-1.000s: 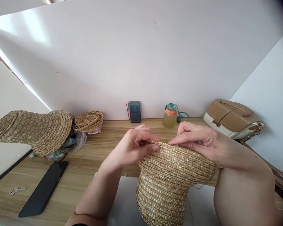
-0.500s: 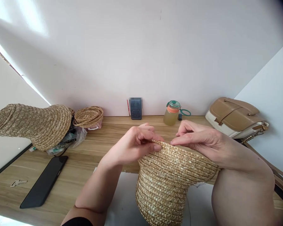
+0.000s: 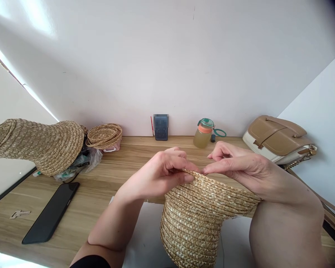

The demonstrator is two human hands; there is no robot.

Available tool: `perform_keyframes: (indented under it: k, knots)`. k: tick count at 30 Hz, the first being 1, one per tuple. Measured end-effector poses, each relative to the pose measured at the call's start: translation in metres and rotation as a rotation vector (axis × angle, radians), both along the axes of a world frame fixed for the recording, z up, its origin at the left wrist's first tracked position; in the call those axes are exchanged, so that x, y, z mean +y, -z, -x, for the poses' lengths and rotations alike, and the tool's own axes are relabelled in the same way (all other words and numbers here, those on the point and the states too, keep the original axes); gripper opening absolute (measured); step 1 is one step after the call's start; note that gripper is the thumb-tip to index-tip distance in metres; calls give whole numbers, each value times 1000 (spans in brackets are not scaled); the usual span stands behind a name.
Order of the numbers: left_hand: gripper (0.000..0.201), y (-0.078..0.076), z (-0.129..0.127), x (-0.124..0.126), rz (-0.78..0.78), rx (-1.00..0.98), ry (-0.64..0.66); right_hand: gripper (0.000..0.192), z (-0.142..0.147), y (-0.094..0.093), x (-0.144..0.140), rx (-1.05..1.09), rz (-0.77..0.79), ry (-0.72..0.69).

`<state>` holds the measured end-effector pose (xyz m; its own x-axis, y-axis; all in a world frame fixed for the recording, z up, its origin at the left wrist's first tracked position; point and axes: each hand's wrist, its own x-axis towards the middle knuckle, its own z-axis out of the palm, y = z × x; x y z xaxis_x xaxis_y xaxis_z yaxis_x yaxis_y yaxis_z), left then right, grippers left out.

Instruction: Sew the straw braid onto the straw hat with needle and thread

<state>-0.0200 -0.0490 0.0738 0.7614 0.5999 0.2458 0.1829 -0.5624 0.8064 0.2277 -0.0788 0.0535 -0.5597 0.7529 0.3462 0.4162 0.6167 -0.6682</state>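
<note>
A woven straw hat (image 3: 192, 219) made of braided rows hangs in front of me, its flared brim upward and its narrower crown down. My left hand (image 3: 164, 173) pinches the brim's upper edge, thumb on the near side and fingers behind. Just to the right, my right hand (image 3: 237, 165) has its thumb and bent fingers drawn together, the tip touching or very close to the same edge. Whatever lies between those fingertips is too small to make out. A thin thread (image 3: 222, 245) hangs beside the crown.
On the wooden table (image 3: 123, 149) at left are a second straw hat (image 3: 41, 145), coiled straw braid (image 3: 104, 134), a black phone (image 3: 51, 214) and a key (image 3: 20, 214). Along the wall stand a dark device (image 3: 161, 127), a drink bottle (image 3: 203, 133) and a handbag (image 3: 279, 137).
My left thumb and fingertips have edged slightly right along the brim. The right fingertips stay by the edge, and the whole view has shifted a little.
</note>
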Motion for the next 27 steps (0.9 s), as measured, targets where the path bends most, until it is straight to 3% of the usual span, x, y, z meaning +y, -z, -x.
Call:
perform_keyframes:
  k: [7, 21, 27]
  knots:
    - [17, 1, 0, 0, 12, 21, -22, 33, 0, 3, 0, 19, -2, -1]
    - [17, -2, 0, -8, -139, 68, 17, 34, 6, -5, -6, -9, -78, -44]
    - [15, 1, 0, -8, -170, 49, 3, 22, 12, -7, -9, 3, -32, -2]
